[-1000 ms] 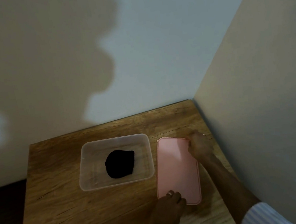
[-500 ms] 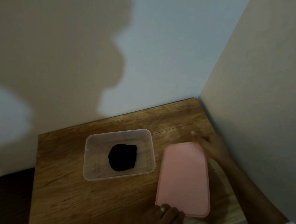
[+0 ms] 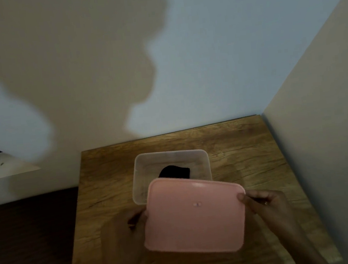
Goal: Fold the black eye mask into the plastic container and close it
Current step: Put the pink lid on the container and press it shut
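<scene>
A clear plastic container (image 3: 138, 174) stands on the wooden table (image 3: 105, 182). The folded black eye mask (image 3: 174, 172) lies inside it, its near part hidden by the lid. The pink lid (image 3: 195, 213) is held in the air, level, in front of the container and overlapping its near edge. My left hand (image 3: 136, 218) grips the lid's left edge. My right hand (image 3: 262, 201) grips its right edge with thumb on top.
The table sits in a corner, with a wall close behind (image 3: 204, 64) and another wall along its right side (image 3: 328, 115). To the left of the table lies dark floor (image 3: 30, 243) and a white ledge (image 3: 0, 165).
The lid has been lifted off the table on the right and turned sideways, and now it is held by both hands in front of the container. The camera view has shifted left.
</scene>
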